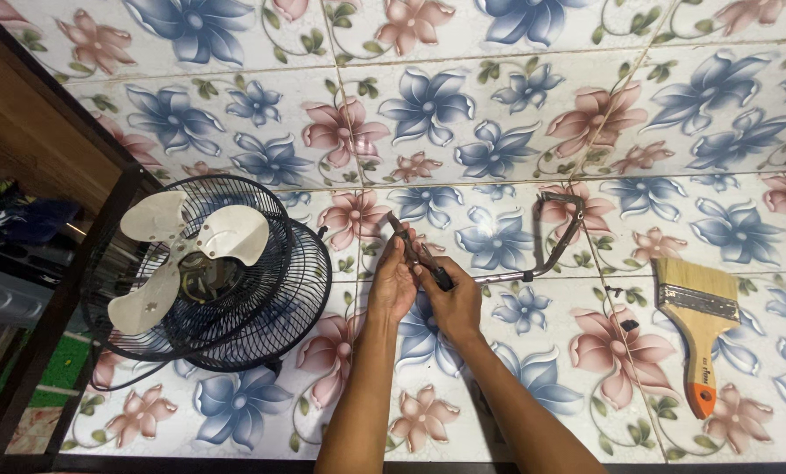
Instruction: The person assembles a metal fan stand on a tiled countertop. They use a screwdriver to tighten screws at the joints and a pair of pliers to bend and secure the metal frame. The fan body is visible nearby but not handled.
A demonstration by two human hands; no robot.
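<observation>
My left hand point(393, 285) and my right hand point(452, 298) meet over the flowered tile floor point(463, 105). Together they grip a pair of dark pliers point(410, 248) whose jaws point up and to the left. The right hand wraps the pliers' dark handle, and the left hand's fingers rest against the tool's middle. A bent dark metal bracket point(558, 237) lies just right of the hands, its thin rod reaching toward my right hand. What the plier jaws hold is too small to tell.
A black fan cage with white blades point(201, 263) lies on the floor to the left, over a second grille point(301, 298). A wide paintbrush with a wooden handle point(700, 316) lies at the right. Small dark parts point(628, 325) sit near it. A dark-framed shelf point(42, 290) stands at the left edge.
</observation>
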